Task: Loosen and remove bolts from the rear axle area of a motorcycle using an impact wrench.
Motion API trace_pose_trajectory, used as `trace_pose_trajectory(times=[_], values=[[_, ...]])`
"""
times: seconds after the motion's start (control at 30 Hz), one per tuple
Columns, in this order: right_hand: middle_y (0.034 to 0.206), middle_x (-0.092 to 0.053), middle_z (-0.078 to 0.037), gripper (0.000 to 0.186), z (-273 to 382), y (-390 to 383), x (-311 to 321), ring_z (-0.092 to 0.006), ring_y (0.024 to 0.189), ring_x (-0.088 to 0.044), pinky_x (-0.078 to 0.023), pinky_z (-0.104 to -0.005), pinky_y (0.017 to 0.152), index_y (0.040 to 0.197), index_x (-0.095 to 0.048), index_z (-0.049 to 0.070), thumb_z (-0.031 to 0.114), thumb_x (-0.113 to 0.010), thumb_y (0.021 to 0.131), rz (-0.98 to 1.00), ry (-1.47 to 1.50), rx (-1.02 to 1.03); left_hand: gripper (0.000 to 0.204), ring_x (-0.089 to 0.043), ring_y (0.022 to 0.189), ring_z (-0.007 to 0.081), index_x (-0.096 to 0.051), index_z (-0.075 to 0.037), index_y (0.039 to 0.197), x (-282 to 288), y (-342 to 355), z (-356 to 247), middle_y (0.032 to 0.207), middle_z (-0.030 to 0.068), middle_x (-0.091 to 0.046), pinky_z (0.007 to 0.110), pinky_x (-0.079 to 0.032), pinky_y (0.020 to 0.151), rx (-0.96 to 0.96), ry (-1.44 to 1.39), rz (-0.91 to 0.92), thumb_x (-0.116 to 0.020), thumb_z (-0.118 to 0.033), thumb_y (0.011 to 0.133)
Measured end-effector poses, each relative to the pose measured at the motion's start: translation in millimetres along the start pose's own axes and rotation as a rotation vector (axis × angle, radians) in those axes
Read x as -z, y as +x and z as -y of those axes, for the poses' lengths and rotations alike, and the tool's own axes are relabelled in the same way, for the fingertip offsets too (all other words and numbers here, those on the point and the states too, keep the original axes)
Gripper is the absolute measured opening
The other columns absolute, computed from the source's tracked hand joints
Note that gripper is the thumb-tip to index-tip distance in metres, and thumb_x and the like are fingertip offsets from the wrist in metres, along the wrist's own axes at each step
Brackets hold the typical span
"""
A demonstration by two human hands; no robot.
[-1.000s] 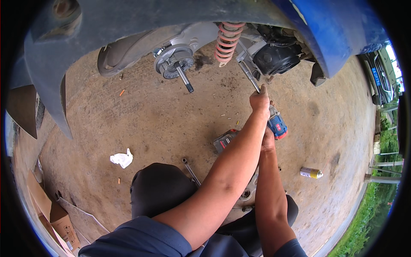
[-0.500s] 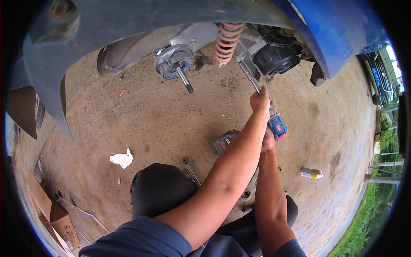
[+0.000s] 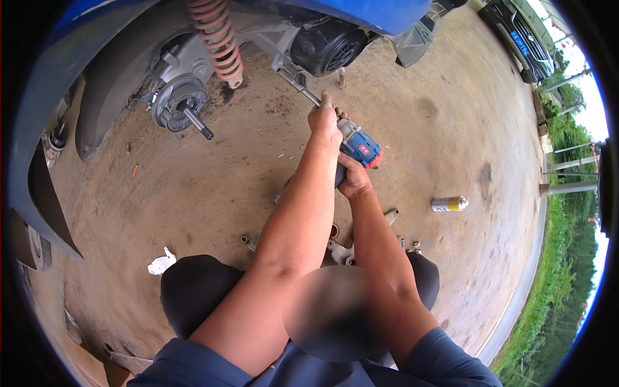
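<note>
My right hand (image 3: pixel 353 175) is closed round the handle of a blue and red cordless impact wrench (image 3: pixel 362 147). Ahead of it, my left hand (image 3: pixel 324 121) grips the metal extension bar (image 3: pixel 309 95) at the wrench's nose, thumb lying along the bar. The bar points up and left, and its far end meets a grey metal bracket (image 3: pixel 280 59) under the scooter, beside the black round engine cover (image 3: pixel 327 50). Whether the socket sits on a bolt there is too small to tell. My left forearm hides much of the wrench's lower end.
A red coil spring (image 3: pixel 217 42) hangs left of the bar, with a bare wheel hub and axle (image 3: pixel 182 106) beyond. On the ground are a spray can (image 3: pixel 449 204), a white crumpled tissue (image 3: pixel 161 261), a ring-ended wrench (image 3: pixel 247 242) and metal parts (image 3: pixel 342 251) between my knees.
The whole view has swung to the right, so the scooter parts and my hands appear farther left and higher. Both hands keep their hold, and the bar still reaches the bracket.
</note>
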State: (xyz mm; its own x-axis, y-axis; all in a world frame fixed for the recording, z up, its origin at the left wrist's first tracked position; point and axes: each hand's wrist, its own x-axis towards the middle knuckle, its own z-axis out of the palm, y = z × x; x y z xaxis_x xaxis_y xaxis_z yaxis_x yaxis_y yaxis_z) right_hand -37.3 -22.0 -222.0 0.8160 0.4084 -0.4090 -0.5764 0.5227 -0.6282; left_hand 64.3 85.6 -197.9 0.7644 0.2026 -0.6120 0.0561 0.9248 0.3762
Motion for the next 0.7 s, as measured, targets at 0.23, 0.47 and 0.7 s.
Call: trace_pose_trajectory(times=[0.23, 0.47, 0.7], values=[[0.111, -0.067, -0.010, 0.037, 3.9, -20.6, -6.8, -0.0249, 0.102, -0.065, -0.052, -0.0402, 0.093, 0.120, -0.059, 0.001, 0.009, -0.071, 0.087, -0.035, -0.096, 0.043, 0.035, -0.049, 0.054, 0.0200, -0.044, -0.012, 0.080, 4.2, -0.8, -6.9, 0.065, 0.0036, -0.047, 0.041, -0.051, 0.059, 0.068, -0.035, 0.124, -0.057, -0.038, 0.100], [0.096, -0.068, -0.008, 0.025, -2.4, -13.1, 4.2, -0.0215, 0.084, -0.066, -0.054, -0.0386, 0.080, 0.106, -0.062, 0.003, 0.014, -0.075, 0.087, -0.117, -0.090, 0.043, 0.029, -0.054, 0.066, 0.0221, -0.049, -0.008, 0.087, 16.0, -4.5, -11.0, 0.076, 0.0064, -0.052, 0.042, -0.054, 0.070, 0.123, -0.079, 0.223, -0.052, -0.032, 0.103], [0.084, -0.067, -0.006, 0.019, 2.5, -10.4, 10.6, -0.0193, 0.074, -0.064, -0.053, -0.0343, 0.075, 0.101, -0.063, 0.007, 0.018, -0.072, 0.088, -0.084, -0.206, -0.003, 0.023, -0.065, 0.090, 0.0258, -0.049, -0.004, 0.106, 24.3, -16.5, -11.1, 0.096, 0.0128, -0.062, 0.039, -0.055, 0.081, 0.157, 0.060, 0.234, -0.047, -0.027, 0.105]])
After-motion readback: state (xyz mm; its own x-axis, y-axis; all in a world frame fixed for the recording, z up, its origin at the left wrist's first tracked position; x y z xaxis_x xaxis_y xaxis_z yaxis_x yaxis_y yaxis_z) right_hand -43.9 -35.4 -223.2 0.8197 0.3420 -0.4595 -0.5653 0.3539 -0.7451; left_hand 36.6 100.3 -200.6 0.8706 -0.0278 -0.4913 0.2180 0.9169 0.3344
